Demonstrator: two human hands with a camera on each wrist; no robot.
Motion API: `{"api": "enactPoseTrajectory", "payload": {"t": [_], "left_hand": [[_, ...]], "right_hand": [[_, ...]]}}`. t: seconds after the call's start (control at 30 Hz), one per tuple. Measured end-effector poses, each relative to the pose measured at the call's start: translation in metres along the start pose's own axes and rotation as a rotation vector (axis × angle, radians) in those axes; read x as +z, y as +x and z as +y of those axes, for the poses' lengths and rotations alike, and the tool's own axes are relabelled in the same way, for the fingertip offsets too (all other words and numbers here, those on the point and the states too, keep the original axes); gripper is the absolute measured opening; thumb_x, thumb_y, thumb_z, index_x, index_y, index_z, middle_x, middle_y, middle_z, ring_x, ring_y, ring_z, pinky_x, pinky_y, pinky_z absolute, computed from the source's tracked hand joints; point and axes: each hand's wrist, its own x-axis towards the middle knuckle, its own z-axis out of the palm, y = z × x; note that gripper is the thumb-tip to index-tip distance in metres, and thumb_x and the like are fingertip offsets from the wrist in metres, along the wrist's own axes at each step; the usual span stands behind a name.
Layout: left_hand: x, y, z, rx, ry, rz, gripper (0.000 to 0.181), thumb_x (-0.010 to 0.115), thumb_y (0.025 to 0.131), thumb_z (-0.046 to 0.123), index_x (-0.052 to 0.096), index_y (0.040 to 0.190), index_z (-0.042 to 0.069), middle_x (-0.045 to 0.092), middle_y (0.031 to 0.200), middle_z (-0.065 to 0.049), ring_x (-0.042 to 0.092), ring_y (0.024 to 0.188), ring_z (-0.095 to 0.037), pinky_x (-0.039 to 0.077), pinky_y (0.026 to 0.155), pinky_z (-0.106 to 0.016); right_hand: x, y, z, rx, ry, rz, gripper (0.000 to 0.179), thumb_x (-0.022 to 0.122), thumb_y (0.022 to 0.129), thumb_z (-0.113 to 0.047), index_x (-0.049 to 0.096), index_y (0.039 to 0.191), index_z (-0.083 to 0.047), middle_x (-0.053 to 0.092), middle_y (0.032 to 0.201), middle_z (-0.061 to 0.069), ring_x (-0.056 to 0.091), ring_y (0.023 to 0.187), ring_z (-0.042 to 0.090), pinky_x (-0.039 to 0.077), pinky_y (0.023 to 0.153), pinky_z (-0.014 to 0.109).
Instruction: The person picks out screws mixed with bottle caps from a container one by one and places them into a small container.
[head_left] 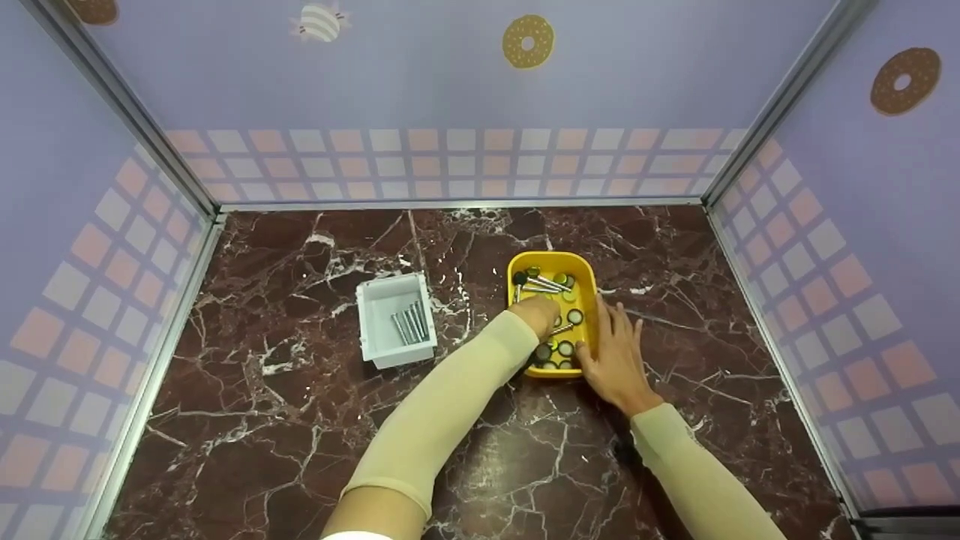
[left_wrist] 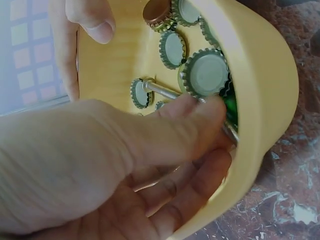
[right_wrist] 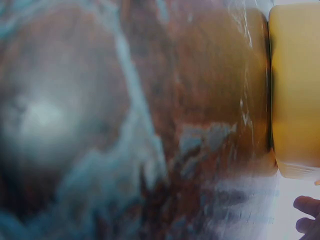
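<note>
A yellow box [head_left: 555, 261] holds several bottle caps [left_wrist: 206, 74] and several silver screws [head_left: 551, 285]. My left hand [head_left: 538, 315] reaches down inside it. In the left wrist view its thumb and fingers pinch a screw [left_wrist: 162, 90] among the caps; the fingers partly hide it. My right hand [head_left: 616, 360] grips the box's right wall, thumb over the rim and fingers along the outside. Only some fingertips [right_wrist: 307, 205] of it show at the edge of the right wrist view, beside the box's outer wall [right_wrist: 297, 90].
To the left stands a white bin [head_left: 394, 292] with several screws [head_left: 410, 324] lying side by side in it. Both containers sit on a dark red marbled table [head_left: 262, 420]. Lilac panels [head_left: 450, 82] with metal edges enclose the back and both sides.
</note>
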Motion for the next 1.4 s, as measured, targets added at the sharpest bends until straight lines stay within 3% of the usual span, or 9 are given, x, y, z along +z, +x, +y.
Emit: {"api": "enactPoseTrajectory", "payload": {"t": [0.03,0.1,0.2,0.27,0.3,0.4,0.7,1.13,1.4], "left_hand": [[0.001,-0.002,-0.001,0.007,-0.221,-0.005,0.065,0.038,0.112,-0.009,0.036,0.177,-0.007,0.079,0.111,0.011,0.073,0.104,0.002,0.055,0.116,-0.017],[0.001,-0.008,0.001,0.015,-0.159,0.04,0.057,0.044,0.115,-0.003,0.045,0.172,-0.006,0.073,0.104,0.015,0.065,0.094,0.004,0.054,0.107,-0.013],[0.001,-0.016,0.008,-0.144,1.051,0.173,0.032,0.066,0.113,0.009,0.074,0.144,0.006,0.078,0.118,0.006,0.07,0.1,-0.004,0.06,0.094,-0.02],[0.001,-0.02,0.014,-0.26,1.465,0.162,0.023,0.08,0.105,0.014,0.082,0.127,0.019,0.08,0.13,-0.004,0.075,0.109,-0.016,0.065,0.095,-0.029],[0.003,-0.021,0.017,-0.282,1.497,0.127,0.025,0.08,0.105,0.014,0.082,0.129,0.017,0.08,0.137,-0.008,0.076,0.116,-0.022,0.067,0.099,-0.036],[0.003,-0.023,0.02,-0.314,1.494,0.092,0.023,0.079,0.104,0.011,0.081,0.126,0.016,0.079,0.141,-0.01,0.074,0.123,-0.027,0.066,0.108,-0.046],[0.019,-0.043,0.042,-0.267,1.435,0.193,0.015,0.084,0.097,0.007,0.077,0.089,0.018,0.077,0.105,-0.001,0.065,0.092,-0.023,0.06,0.081,-0.039],[0.05,-0.127,0.111,-0.153,1.26,0.111,0.055,0.072,0.101,-0.005,0.076,0.152,0.013,0.075,0.157,-0.014,0.071,0.137,-0.03,0.062,0.111,-0.04],[0.025,-0.109,0.087,-0.08,1.143,0.167,0.05,0.082,0.093,0.003,0.08,0.141,0.018,0.082,0.116,-0.01,0.062,0.091,-0.023,0.058,0.081,-0.034]], "right_hand": [[0.0,0.0,0.0,0.0,0.001,0.0,0.095,0.065,0.104,-0.033,0.023,0.186,-0.008,0.045,0.177,0.034,0.029,0.175,0.06,0.011,0.139,0.087],[0.0,0.0,-0.001,0.0,0.005,0.0,0.095,0.064,0.104,-0.034,0.023,0.186,-0.008,0.045,0.177,0.034,0.028,0.175,0.059,0.011,0.139,0.087],[-0.001,0.001,-0.002,-0.001,0.007,0.0,0.095,0.065,0.104,-0.034,0.023,0.186,-0.008,0.045,0.177,0.034,0.028,0.175,0.059,0.011,0.139,0.088],[-0.002,0.0,-0.002,-0.001,0.007,-0.002,0.095,0.065,0.104,-0.033,0.023,0.186,-0.008,0.045,0.177,0.034,0.029,0.175,0.059,0.011,0.139,0.087],[-0.002,0.0,-0.003,-0.001,0.008,-0.003,0.096,0.065,0.104,-0.033,0.023,0.186,-0.008,0.045,0.178,0.034,0.029,0.175,0.059,0.011,0.139,0.087],[-0.003,-0.001,-0.003,0.002,0.008,-0.009,0.096,0.065,0.104,-0.033,0.022,0.186,-0.007,0.044,0.178,0.033,0.029,0.175,0.059,0.01,0.14,0.087],[-0.003,-0.001,-0.002,0.003,0.011,-0.007,0.096,0.067,0.103,-0.033,0.024,0.185,-0.007,0.046,0.177,0.034,0.029,0.175,0.059,0.012,0.139,0.088],[0.001,-0.001,-0.001,-0.019,0.011,0.027,0.093,0.065,0.104,-0.035,0.027,0.183,-0.004,0.049,0.172,0.037,0.032,0.173,0.061,0.013,0.138,0.089],[0.0,0.0,-0.003,-0.017,0.016,0.015,0.093,0.063,0.105,-0.036,0.025,0.184,-0.004,0.046,0.175,0.036,0.03,0.174,0.061,0.012,0.138,0.088]]}}
